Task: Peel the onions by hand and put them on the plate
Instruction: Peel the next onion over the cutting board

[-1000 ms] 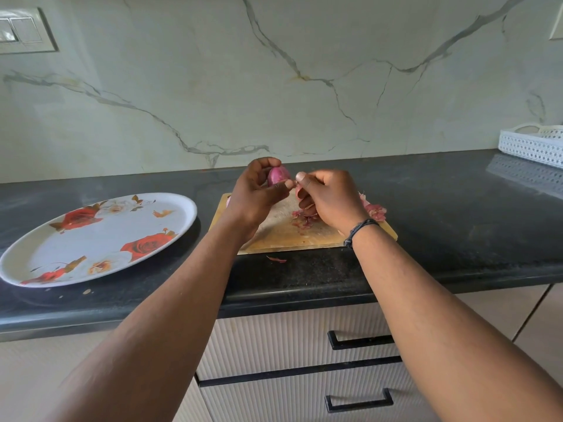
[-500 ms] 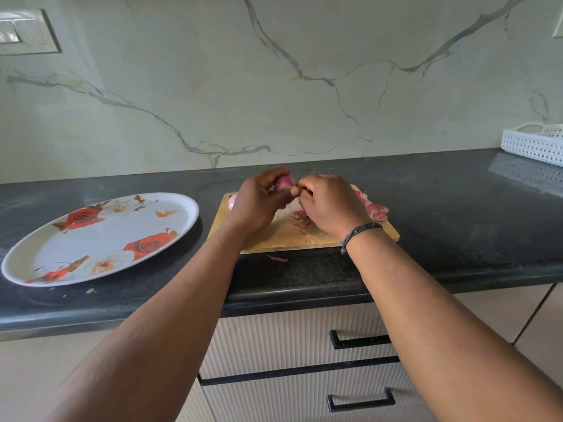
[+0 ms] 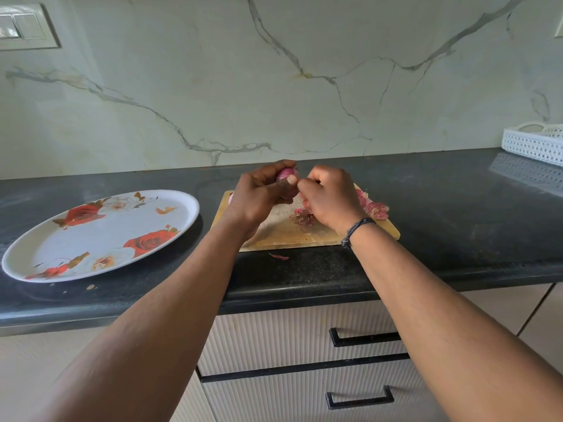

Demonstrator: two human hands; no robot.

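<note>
Both hands are sitting a little lower and closer together than a second ago, when the onion was being held up clear of the right knuckles; now the two hands are almost touching over the board.

From the head camera, the only view, the left hand [image 3: 259,197] is curling its fingers and thumb round a small pink onion [image 3: 288,175], holding it above the far side of the wooden cutting board [image 3: 283,233]. The right hand [image 3: 330,201] is bunching its fingers right beside the onion and seems to be pinching at its skin, though whatever it is pinching is too small to make out. Loose purple-red peelings [image 3: 373,208] are lying on the board under and behind the right hand, and one scrap [image 3: 278,256] is lying on the dark countertop [image 3: 457,226] just in front of the board.

Left of the board, the floral plate [image 3: 45,254] is carrying no onion yet. A pale pink edge peeking out behind the left wrist could be another onion, but I cannot tell. Judging by this, peeling is well under way on this onion, while every placing on the plate is still waiting to be done.
</note>
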